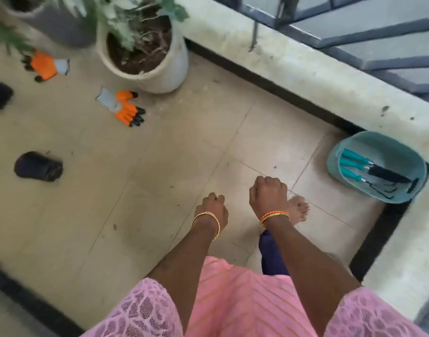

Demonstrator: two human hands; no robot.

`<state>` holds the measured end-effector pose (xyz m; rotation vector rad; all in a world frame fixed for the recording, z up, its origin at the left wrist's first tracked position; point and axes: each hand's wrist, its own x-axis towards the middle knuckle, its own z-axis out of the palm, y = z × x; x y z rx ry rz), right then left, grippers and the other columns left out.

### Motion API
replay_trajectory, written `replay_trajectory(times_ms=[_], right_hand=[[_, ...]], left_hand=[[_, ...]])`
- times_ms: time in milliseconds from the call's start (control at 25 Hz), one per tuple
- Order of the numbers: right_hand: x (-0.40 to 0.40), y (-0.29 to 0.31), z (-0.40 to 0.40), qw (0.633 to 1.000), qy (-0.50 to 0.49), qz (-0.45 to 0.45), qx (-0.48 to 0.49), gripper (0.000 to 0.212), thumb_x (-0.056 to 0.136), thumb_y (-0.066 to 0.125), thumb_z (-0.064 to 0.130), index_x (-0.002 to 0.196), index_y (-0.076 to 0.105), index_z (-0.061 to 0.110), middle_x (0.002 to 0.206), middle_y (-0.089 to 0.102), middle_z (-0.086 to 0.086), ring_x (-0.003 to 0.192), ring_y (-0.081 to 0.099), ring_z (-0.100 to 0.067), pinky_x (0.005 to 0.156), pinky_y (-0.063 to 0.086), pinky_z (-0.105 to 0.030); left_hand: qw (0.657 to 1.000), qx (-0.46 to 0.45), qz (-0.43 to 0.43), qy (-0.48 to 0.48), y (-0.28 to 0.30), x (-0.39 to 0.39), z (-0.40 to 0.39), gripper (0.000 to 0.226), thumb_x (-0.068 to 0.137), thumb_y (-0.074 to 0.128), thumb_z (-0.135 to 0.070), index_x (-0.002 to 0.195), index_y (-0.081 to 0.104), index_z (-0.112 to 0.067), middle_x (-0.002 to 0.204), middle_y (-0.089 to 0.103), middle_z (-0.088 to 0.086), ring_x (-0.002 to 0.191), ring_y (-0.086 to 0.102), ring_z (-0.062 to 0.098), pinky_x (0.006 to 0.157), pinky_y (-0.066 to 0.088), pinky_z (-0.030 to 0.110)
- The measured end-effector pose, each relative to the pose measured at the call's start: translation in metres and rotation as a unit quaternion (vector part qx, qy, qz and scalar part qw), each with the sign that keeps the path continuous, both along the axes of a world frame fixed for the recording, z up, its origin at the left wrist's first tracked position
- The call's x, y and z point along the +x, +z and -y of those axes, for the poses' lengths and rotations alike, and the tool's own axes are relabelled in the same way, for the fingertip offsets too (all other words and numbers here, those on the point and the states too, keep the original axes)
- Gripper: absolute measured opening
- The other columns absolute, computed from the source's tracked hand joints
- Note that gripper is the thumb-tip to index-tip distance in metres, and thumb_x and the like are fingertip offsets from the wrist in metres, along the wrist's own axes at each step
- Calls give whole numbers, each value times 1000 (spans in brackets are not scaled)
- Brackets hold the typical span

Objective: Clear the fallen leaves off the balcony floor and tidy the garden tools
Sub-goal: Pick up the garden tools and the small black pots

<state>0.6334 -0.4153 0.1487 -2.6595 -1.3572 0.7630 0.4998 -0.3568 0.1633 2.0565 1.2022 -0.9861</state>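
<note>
Both hands held curled over the balcony floor, nothing gripped.

The left hand (212, 210) and right hand (268, 194) are seen fisted and empty above the tiles (160, 190). The tools (376, 175) are laid in a teal tub (354, 144) by the wall at right. Two orange gloves (125, 108) (45, 65) and a black pot (38, 166) are left on the floor near a planter (174, 66).

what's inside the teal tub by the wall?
The teal tub holds garden tools with teal handles and dark metal heads, one a small rake. Whatever lies beneath them is hidden.
</note>
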Motion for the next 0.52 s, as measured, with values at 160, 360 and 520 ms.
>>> replay_trajectory(times_ms=[160,360,520], right_hand=[[-91,21,-27,992,123,15,-3,12,59,71,8,62,59,8,61,57,-10,58,57,-32,58,47,-34],[-210,47,-77,980,199,8,2,19,56,78,6,64,61,6,65,59,-11,60,58,-33,57,48,-37],[-286,71,-121,973,230,-26,26,9,76,62,9,80,63,2,83,61,-17,79,58,-38,74,44,-42]], left_hand=[[990,22,12,142,26,-96,-17,31,98,36,-25,124,49,-13,127,48,8,118,48,27,92,42,37],[963,71,52,255,67,-198,-56,32,99,33,-25,126,47,-14,128,48,8,120,46,25,96,41,38],[938,94,46,330,93,-266,-76,34,99,34,-27,128,47,-13,128,50,10,121,46,27,96,41,39]])
